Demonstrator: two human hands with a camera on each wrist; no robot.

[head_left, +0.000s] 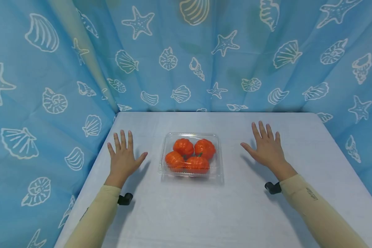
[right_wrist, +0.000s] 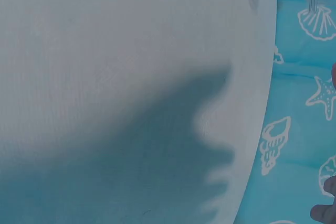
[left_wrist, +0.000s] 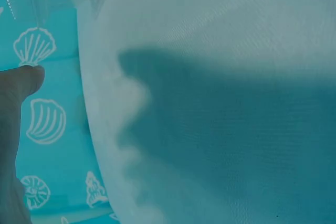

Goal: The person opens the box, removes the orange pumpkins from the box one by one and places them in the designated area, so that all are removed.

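Your left hand (head_left: pixel 123 161) and right hand (head_left: pixel 269 150) are splayed, grasping nothing. Four orange mini pumpkins (head_left: pixel 198 166) sit in the clear plastic container (head_left: pixel 217 160) between them. Handling looks not yet begun; all left.

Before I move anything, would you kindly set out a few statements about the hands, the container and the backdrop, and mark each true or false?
1. The clear container stands between the left hand and the right hand. True.
2. Only two orange pumpkins are in the container. False: four show in it.
3. Both hands have straight, spread fingers and hold nothing. True.
4. The right hand is touching the container. False: they are apart, with the white table showing between them.
5. A blue curtain with white shells and starfish hangs behind the table. True.
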